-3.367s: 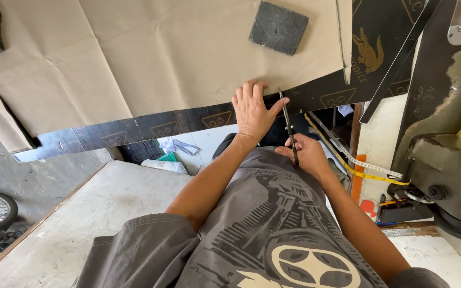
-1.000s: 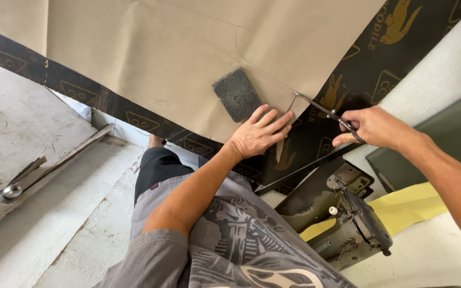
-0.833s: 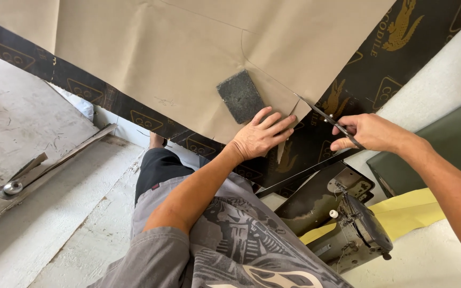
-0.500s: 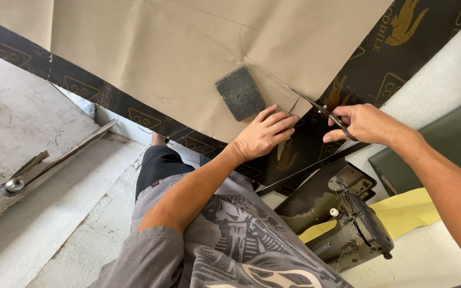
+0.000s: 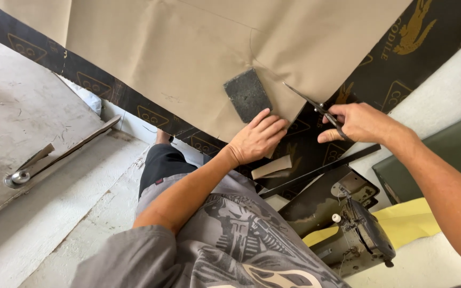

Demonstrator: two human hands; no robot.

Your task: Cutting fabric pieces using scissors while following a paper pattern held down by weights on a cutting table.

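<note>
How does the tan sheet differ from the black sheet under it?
The tan sheet is plain and lies on top; the black sheet carries gold printed emblems and shows only around its edges. The scissors in the right hand cut the tan sheet, with the left hand pressing it. Both lie flat.

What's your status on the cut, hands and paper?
Left hand flat on the brown paper, beside the dark block. Right hand gripping scissors, blades at the paper's edge. Nothing blocking the cut line.
</note>
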